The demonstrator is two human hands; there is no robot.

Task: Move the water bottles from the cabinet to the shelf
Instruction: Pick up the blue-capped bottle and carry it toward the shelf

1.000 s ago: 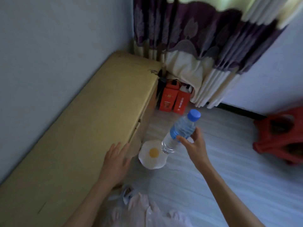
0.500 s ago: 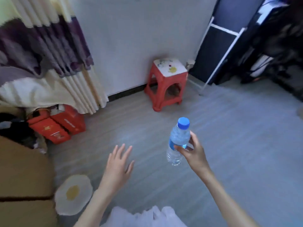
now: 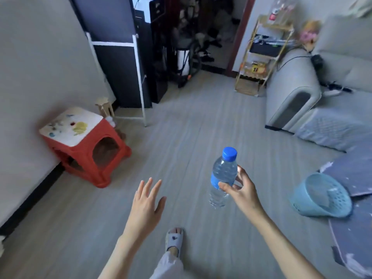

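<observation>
A clear water bottle point(image 3: 223, 174) with a blue cap and blue label is held upright above the floor by my right hand point(image 3: 242, 193), fingers wrapped round its middle. My left hand point(image 3: 147, 204) hovers to the left of it, empty, fingers spread. A gold wire shelf point(image 3: 261, 53) with several items on its tiers stands far across the room at the upper right, beside the sofa. The cabinet is out of view.
A red stool point(image 3: 84, 146) with a white top stands by the left wall. A white frame point(image 3: 138, 77) leans on dark furniture behind it. A grey sofa point(image 3: 298, 91) and a blue basket point(image 3: 320, 195) are on the right. My slippered foot point(image 3: 174, 241) is below.
The view has swung right, away from the yellow cabinet and curtain, towards the room with the shelf. My right hand keeps the bottle; my left hand has left the cabinet top.
</observation>
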